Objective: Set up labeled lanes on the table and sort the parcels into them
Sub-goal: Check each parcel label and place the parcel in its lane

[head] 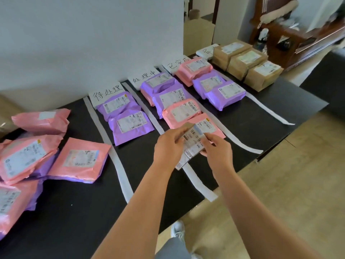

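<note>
- Nearest, bare black table (78, 212) lies open left of both hands, running to the near edge.
- The left hand (169, 146) and right hand (218, 151) together pinch a small labelled parcel (192, 144), each closed on one side, over a white lane strip (197, 181).
- The parcel hides part of a pink parcel (209, 126) just beyond it; its print is unreadable.
- Far left, an unsorted pile (28, 157) is cut off by the frame.
- Beyond, handwritten lane labels (106, 94) are partly covered.

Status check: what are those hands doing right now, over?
Both hands gripping small labeled parcel over second lane. Unsorted pink mailers wait left. Nothing blocking.
</note>
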Tool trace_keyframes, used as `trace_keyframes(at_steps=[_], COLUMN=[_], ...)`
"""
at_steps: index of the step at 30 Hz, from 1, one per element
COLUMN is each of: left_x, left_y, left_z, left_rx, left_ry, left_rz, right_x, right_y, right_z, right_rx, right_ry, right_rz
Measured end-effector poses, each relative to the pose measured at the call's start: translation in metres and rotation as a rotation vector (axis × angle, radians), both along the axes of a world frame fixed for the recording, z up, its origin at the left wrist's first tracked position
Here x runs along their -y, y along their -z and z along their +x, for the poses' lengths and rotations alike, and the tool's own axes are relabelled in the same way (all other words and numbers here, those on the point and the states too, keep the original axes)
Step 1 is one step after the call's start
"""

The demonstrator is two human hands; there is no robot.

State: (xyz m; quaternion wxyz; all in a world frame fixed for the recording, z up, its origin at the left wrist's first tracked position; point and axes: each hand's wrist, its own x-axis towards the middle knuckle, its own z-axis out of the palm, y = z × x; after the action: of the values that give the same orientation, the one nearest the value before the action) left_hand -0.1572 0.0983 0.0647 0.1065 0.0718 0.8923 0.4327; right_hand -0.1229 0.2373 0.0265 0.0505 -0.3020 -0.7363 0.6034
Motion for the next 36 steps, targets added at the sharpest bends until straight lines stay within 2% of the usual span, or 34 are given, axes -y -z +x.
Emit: trace_keyframes(at_steps=[5,10,14,20,28,36], left_x=[-0.023,-0.058,-0.096,-0.182,-0.326,-0.407], left_y=[-0.007,-0.009,-0.011,-0.01,-0.01,-0.005], left_z=[-0.027,-0.04,-0.049,-0.052,-0.028,-0.028], left_rx=[0.064,0.052,-0.019,-0.031,0.146,0.236], left_ry=[0.188,0.191,0.046,-0.139,-0.346,-0.272], left_rz=[0.104,0.155,0.102,0.14,0.447,0.502], right_x=[-0.028,-0.057,-0.096,-0.19,-0.339,-0.424], right_y=[-0.012,-0.019,-0.02,-0.023,-0.034,-0.032], right_z=[-0.025,-0.028,-0.035,-0.036,-0.02,-0.026], right_rx=[-0.052,-0.074,-0.077,-0.087,-0.102,-0.083], right_ry=[0.079,0.107,0.107,0.165,0.198,0.268], right_rz=[-0.001,0.012,0.025,-0.032,-0.046,-0.024])
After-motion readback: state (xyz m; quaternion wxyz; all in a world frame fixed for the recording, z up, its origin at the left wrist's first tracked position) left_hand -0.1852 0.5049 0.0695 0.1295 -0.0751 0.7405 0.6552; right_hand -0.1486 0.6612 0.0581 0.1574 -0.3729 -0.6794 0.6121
